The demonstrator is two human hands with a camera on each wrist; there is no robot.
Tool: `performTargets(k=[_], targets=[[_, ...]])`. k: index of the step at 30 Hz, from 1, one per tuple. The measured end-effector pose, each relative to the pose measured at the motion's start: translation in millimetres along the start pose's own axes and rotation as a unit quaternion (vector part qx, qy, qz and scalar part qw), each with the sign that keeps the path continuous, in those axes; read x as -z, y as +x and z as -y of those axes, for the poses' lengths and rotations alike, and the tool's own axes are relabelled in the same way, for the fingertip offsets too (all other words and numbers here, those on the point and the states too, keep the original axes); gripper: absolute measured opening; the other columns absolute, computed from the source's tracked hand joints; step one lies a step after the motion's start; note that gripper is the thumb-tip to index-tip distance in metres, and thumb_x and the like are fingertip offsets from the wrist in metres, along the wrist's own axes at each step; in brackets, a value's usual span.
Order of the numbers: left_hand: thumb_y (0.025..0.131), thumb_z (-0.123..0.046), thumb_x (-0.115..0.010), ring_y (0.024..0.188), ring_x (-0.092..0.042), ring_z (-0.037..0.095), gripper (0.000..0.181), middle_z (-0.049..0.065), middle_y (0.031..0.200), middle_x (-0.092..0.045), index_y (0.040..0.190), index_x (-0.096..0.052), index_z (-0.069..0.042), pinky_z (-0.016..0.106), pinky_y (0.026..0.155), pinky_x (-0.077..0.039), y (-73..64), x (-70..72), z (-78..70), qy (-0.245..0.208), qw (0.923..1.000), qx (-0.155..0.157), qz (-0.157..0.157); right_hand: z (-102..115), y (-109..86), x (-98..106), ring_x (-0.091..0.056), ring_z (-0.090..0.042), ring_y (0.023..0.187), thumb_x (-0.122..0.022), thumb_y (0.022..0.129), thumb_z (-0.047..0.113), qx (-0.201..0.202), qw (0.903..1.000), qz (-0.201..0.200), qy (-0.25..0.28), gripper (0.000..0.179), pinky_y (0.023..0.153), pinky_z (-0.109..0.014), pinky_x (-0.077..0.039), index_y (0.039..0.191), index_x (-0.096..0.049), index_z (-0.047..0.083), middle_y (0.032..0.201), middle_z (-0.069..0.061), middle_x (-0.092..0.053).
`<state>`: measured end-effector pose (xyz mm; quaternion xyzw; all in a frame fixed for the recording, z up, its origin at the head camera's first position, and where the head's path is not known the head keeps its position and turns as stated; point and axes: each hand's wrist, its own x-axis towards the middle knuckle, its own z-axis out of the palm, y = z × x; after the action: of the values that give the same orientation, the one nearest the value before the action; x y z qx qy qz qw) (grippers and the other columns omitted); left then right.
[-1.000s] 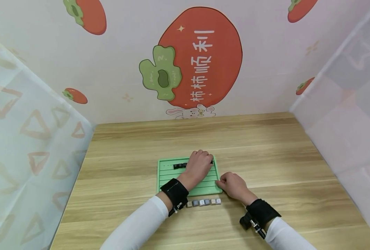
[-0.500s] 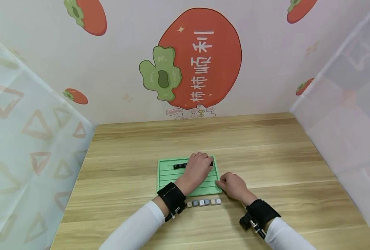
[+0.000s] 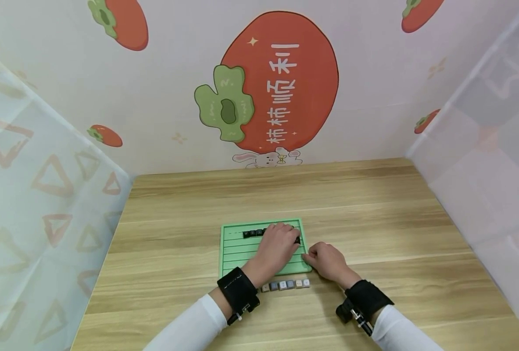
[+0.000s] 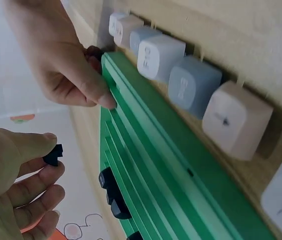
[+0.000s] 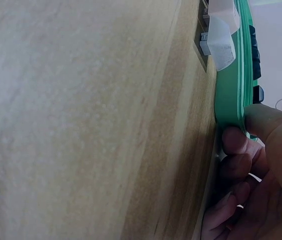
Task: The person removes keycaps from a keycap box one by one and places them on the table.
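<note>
My left hand [image 3: 278,246] is over the upper right part of a green grooved tray [image 3: 241,257]. Between thumb and index finger it pinches a black keycap [image 4: 53,156], held off the grooves in the left wrist view. A row of black keycaps [image 3: 253,233] sits in an upper groove, partly hidden behind this hand. My right hand [image 3: 329,262] grips the tray's near right corner. In the right wrist view its thumb [image 5: 263,120] lies on the rim, with curled fingers against the side below.
Several beige, grey and white keycaps [image 3: 283,285] stand in a line on the wooden table [image 3: 176,302], just in front of the tray's near edge. A printed backdrop [image 3: 364,97] rises behind the table, and pale curtains [image 3: 483,146] hang at both sides.
My left hand, with the black keycap, has drawn slightly back toward me from the tray's far edge. The right hand keeps its place at the tray's corner.
</note>
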<state>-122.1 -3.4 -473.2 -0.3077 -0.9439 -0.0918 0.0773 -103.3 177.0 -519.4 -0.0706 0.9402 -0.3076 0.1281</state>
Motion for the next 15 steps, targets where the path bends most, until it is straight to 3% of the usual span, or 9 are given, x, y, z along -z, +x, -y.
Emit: performTargets(k=[15], targets=[[0.092,-0.033,-0.075,0.094,-0.066,0.015,0.018,-0.005,0.100,-0.073,0.106,-0.076,-0.022,0.029,0.078,-0.051,-13.4,4.1,-9.1,0.001,0.9999,-0.005,0.014,2.7,-1.9,2.7,-0.030,-0.008,0.047,-0.068,0.096,0.019,0.013,0.9999,-0.006,-0.002,0.053,0.052,-0.020,-0.021,0.053,-0.037,0.018,0.050,0.007,-0.029]])
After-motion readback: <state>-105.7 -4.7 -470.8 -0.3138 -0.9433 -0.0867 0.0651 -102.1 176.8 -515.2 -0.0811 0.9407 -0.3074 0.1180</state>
